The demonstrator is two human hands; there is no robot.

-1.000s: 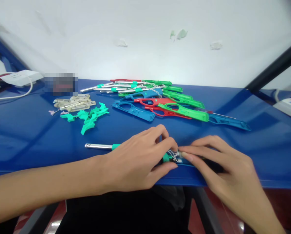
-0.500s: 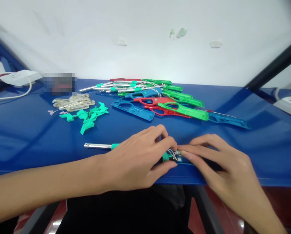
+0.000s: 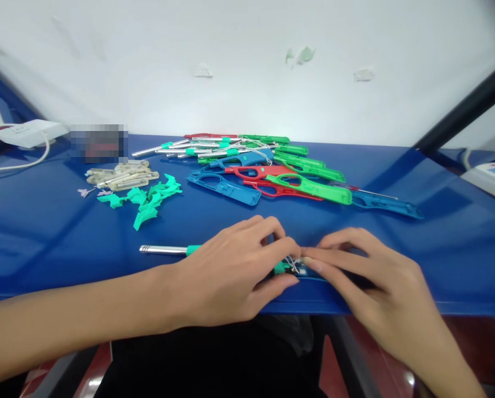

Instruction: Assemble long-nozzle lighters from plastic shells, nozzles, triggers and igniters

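Note:
Near the table's front edge lies a half-built long-nosed lighter (image 3: 164,250), its silver tube pointing left with a green collar behind it. My left hand (image 3: 235,265) covers its middle and grips it, fingers on the far side and thumb on the near side. White wires (image 3: 292,264) curl out beside a green trigger (image 3: 279,268) in the blue lower casing. With thumb and forefinger pinched at the wires' right end, my right hand (image 3: 367,271) works over the casing. What sits between those fingertips is mostly hidden.
Silver tubes with wires (image 3: 206,150) and coloured casing halves (image 3: 314,189) lie in a pile behind my hands. To their left are green triggers (image 3: 148,202) and clear fuel tanks (image 3: 123,176). White devices stand at both sides, one a power strip (image 3: 32,132).
The view has shifted slightly, moving everything a little left. Both hands keep nearly the same hold, with only small finger movement at the wires.

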